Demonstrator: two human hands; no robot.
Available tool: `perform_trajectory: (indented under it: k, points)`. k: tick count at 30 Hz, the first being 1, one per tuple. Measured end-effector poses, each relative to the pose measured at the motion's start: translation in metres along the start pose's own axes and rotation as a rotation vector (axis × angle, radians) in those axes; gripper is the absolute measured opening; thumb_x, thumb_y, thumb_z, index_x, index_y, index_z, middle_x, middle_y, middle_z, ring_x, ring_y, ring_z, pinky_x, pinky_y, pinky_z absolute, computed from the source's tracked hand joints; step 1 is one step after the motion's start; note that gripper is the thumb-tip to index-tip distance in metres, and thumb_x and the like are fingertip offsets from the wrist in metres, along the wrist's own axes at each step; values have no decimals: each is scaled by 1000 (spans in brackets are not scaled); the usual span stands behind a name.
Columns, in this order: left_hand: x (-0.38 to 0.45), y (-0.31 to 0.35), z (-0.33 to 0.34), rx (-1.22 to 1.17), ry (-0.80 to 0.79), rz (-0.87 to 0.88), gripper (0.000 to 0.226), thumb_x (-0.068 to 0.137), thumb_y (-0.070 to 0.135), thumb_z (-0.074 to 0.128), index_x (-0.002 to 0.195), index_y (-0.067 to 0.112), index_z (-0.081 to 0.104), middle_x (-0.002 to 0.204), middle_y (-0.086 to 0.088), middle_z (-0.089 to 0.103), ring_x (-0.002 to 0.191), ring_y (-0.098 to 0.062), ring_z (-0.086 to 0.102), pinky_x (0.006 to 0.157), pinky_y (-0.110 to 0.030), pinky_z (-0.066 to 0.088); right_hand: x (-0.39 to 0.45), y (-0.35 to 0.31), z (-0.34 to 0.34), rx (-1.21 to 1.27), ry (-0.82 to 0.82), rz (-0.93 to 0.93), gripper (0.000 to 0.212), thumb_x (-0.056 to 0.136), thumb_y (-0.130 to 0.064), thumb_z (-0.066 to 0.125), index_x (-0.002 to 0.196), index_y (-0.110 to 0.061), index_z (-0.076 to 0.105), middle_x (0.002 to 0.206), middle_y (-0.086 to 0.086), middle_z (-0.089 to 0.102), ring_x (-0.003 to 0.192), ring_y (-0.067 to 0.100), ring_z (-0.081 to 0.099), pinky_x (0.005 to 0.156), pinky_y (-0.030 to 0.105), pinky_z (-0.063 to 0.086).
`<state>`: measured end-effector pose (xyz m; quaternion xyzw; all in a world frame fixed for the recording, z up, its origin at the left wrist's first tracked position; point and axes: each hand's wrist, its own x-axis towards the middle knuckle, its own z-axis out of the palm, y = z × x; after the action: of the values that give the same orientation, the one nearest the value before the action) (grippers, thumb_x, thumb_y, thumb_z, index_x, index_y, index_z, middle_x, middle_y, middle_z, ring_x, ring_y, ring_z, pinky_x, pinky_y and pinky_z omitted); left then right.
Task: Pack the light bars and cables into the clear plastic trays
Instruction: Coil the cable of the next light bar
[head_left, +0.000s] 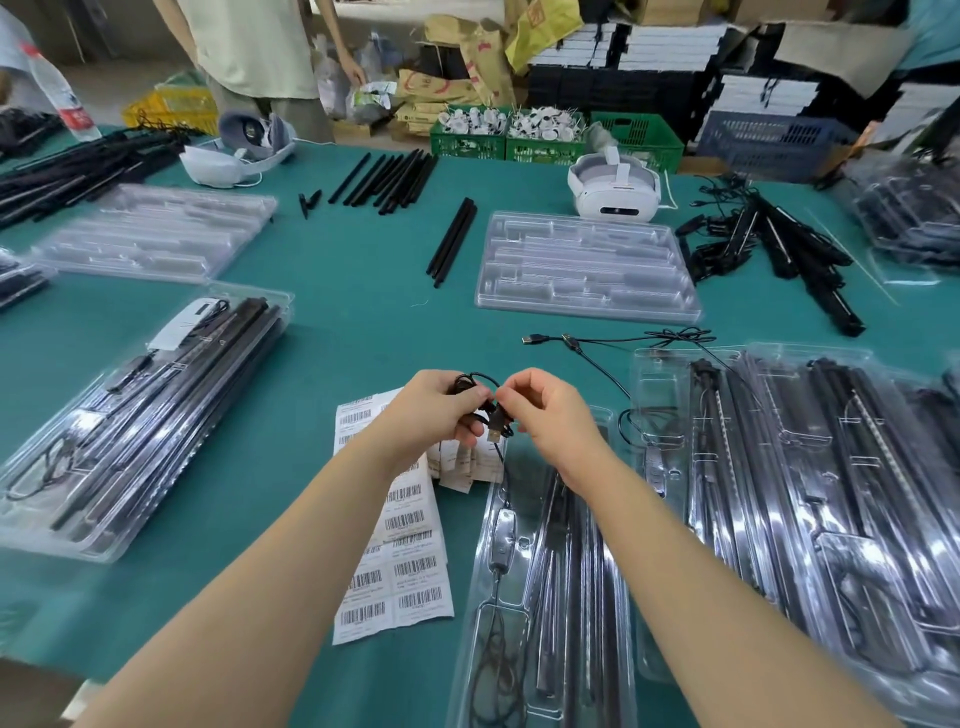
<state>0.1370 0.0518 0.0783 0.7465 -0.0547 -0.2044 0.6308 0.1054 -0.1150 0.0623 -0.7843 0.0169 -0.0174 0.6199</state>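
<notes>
My left hand (441, 410) grips a small coil of black USB cable (491, 413) above the table's middle. My right hand (545, 415) pinches the same cable beside its plug. The cable runs down into a clear plastic tray (480, 597) right below my hands, which holds black light bars (558, 571) and an inline controller. A second loose USB cable (597, 345) lies on the green table just beyond. An empty clear tray (587, 265) lies further back, with two black bars (452, 241) to its left.
Sheets of barcode labels (395, 545) lie under my left forearm. Filled trays are stacked at the right (831, 493) and left (140, 415). Loose black bars (387, 179), two white headsets (615, 187) and green crates sit at the back. A person stands at the far left.
</notes>
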Motion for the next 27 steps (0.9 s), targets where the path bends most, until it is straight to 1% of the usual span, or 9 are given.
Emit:
perform_trajectory:
  k: [4,6,9,13,15,19,22,24,27]
  points:
    - [1,-3,1,11,70,9,20,101,13,58,103,-4,67,82,-12,65,62,-17,60,63,-32,54,-2,3,-1,-110,-27,-4,6,97,-24,63,94,-20,64,80,-10,62,65,-5,52,64,11,42]
    - [1,-2,1,53,89,15,19,101,16,59,100,-2,67,79,-10,63,62,-18,61,66,-35,54,-1,4,-2,-166,-47,11,6,98,-26,61,95,-21,63,83,-7,63,68,0,52,65,16,41]
    - [-1,0,2,146,95,51,17,99,19,61,94,4,67,71,-4,62,60,-17,63,65,-33,56,-1,4,-3,-251,-65,18,6,99,-28,60,93,-28,59,89,-4,67,72,5,55,64,20,39]
    - [0,0,0,235,121,64,17,98,20,62,91,6,67,65,-5,64,60,-20,65,72,-43,59,0,3,-3,-344,-44,-17,4,97,-29,61,94,-27,62,89,-9,66,81,7,61,70,23,46]
    - [0,-1,-1,297,126,55,18,98,22,62,89,7,67,63,-5,65,59,-23,66,76,-43,59,2,2,-4,-288,18,-31,5,96,-27,63,91,-28,63,86,-10,66,78,5,59,68,21,43]
    - [0,-2,-1,322,111,47,16,97,25,63,89,12,69,61,-3,70,54,-19,67,72,-34,56,4,0,-3,-103,128,-52,11,93,-23,68,85,-30,67,78,-13,69,72,-3,61,67,13,46]
    - [2,-2,-1,267,110,50,17,97,23,62,88,12,70,68,-8,71,62,-23,70,76,-42,60,2,2,2,-63,82,-60,13,92,-23,69,84,-33,69,76,-19,70,71,-6,62,61,9,44]
    - [3,-3,-2,239,113,45,18,98,22,61,89,11,71,75,-13,73,63,-25,70,76,-45,60,0,5,7,-94,59,-79,13,92,-23,70,85,-33,69,76,-18,70,73,-5,63,63,10,45]
    - [3,-3,-1,194,105,32,18,98,19,60,90,8,72,81,-19,73,62,-23,68,72,-42,60,-2,10,11,-159,115,-115,7,92,-25,69,89,-31,70,87,-11,69,81,2,63,74,21,51]
